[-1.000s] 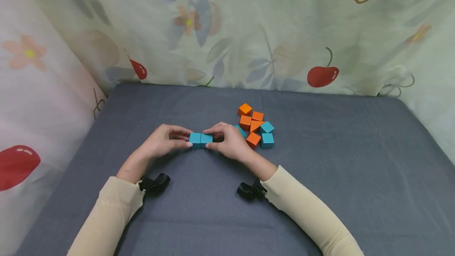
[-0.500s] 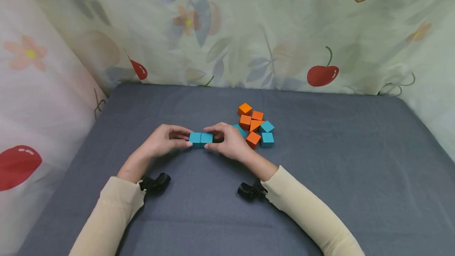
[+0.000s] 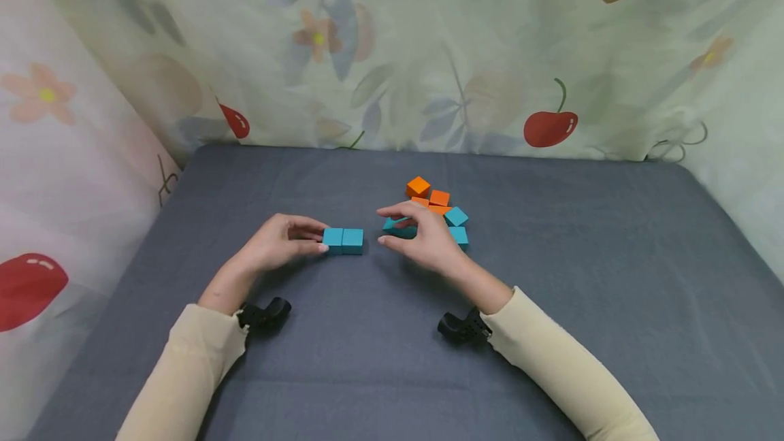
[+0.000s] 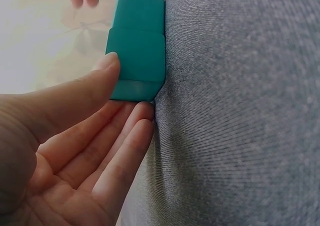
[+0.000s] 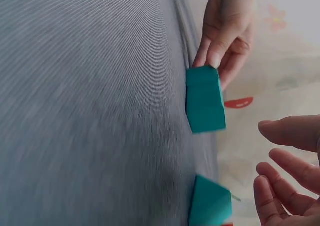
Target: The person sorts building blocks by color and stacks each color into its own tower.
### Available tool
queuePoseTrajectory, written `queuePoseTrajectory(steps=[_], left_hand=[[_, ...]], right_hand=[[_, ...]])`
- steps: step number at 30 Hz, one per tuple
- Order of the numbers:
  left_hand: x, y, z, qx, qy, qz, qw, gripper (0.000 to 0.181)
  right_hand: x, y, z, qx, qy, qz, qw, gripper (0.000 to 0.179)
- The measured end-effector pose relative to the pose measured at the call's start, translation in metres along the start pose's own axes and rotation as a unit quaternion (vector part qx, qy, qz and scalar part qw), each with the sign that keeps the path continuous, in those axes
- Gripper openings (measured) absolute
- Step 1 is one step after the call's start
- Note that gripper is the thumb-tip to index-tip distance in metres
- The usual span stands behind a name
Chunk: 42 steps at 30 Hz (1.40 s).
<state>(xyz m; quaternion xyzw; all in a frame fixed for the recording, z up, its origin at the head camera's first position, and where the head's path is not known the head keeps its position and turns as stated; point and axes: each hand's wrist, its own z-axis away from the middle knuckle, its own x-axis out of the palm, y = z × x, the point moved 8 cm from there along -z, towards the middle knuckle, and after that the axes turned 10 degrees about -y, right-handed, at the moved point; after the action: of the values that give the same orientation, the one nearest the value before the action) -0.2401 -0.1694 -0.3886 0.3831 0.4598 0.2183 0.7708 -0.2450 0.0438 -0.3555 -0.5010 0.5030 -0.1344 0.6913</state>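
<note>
Two blue cubes stand side by side on the grey cloth, the left cube (image 3: 333,239) flush against the right cube (image 3: 352,241). My left hand (image 3: 275,245) pinches the left one, its thumb on the near face and its fingers behind. In the left wrist view that thumb (image 4: 107,68) lies against the cube's edge. My right hand (image 3: 429,237) is apart from the pair, thumb and fingers spread with a gap between them. Beside its fingers lies a blue wedge-shaped block (image 3: 398,229), partly hidden by them; the right wrist view shows its slanted side.
Behind the right hand is a cluster of orange blocks (image 3: 418,187) and blue blocks (image 3: 456,216), partly covered by that hand. A patterned curtain (image 3: 429,53) hangs along the back and left of the cloth-covered table (image 3: 582,257).
My right hand has let go of the right blue cube and moved right, to the blue wedge block and the cluster. The left hand keeps its hold on the left cube.
</note>
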Motion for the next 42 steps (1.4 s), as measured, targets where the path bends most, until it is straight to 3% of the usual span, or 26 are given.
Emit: queuePoseTrajectory(steps=[14,29,42], left_hand=[[-0.002,-0.001,0.002,-0.006,-0.003,0.0,1.0,0.04],[-0.002,0.0,0.0,0.001,-0.015,-0.007,0.9999,0.039],[0.0,0.003,-0.001,0.002,-0.016,-0.001,0.9999,0.039]], right_hand=[[-0.036,0.008,0.025,-0.021,0.041,0.055,0.9974,0.039],[-0.059,0.035,0.046,0.021,0.055,0.108,0.9925,0.042],[-0.07,0.055,0.059,0.036,0.067,0.104,0.9917,0.045]])
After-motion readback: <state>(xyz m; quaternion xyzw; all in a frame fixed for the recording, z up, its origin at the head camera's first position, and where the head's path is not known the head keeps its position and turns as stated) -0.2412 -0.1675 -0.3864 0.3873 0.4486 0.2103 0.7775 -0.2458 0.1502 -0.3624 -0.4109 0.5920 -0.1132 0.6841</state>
